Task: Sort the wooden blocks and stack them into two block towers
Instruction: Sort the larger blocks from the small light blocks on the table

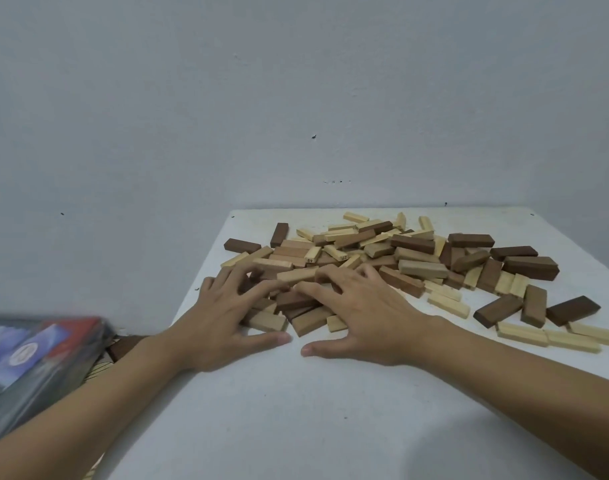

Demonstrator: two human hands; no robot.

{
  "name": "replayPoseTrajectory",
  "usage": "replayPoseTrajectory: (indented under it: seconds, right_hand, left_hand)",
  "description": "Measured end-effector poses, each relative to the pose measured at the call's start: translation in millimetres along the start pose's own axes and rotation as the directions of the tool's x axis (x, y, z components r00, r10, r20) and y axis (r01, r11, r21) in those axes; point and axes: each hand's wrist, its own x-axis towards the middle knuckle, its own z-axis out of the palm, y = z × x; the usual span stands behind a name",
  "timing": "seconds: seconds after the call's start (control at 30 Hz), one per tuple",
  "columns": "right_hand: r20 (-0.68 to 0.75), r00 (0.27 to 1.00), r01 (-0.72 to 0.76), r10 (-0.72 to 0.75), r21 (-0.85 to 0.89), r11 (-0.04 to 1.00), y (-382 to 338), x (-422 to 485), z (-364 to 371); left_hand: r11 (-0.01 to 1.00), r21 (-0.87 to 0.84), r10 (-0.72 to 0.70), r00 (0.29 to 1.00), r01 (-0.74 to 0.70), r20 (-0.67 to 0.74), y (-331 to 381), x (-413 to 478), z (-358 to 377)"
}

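Dim, soft shadows, left edge seemingly blurred

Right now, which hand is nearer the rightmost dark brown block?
Right. The right hand rests on the near edge of the block pile, left of the rightmost dark brown block. The left hand sits beside the right hand, further left still.

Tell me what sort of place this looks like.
Probably a plain room at home, set up for a tabletop game. A white table stands against a bare grey wall, a loose heap of wooden blocks lies on it, and a blurred box sits off its left edge.
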Motion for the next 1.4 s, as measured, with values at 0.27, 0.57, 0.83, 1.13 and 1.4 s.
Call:
replayPoseTrajectory:
  seconds: [0.27,0.57,0.83,1.13,1.4]
  right_hand:
    - [0.004,0.998,0.055,-0.055,0.067,0.996,0,8,2]
    - [-0.040,0.998,0.044,-0.043,0.028,0.999,1,7,6]
    - [-0.107,0.994,0.009,-0.018,-0.083,0.997,0,6,0]
    - [-0.078,0.997,-0.006,-0.001,-0.094,0.996,1,4,8]
    - [-0.108,0.992,0.047,-0.062,-0.139,0.989,4,5,7]
  left_hand:
    - [0.982,-0.026,0.182,0.978,-0.186,-0.104,-3,4,0]
    - [0.992,0.006,0.127,0.984,-0.128,-0.123,0,-5,6]
    - [0.989,-0.010,0.147,0.980,-0.150,-0.137,6,-1,2]
    - [0.978,0.080,0.207,0.962,-0.195,-0.178,4,3,8]
    - [0.973,0.022,0.228,0.944,-0.230,-0.237,6,-1,6]
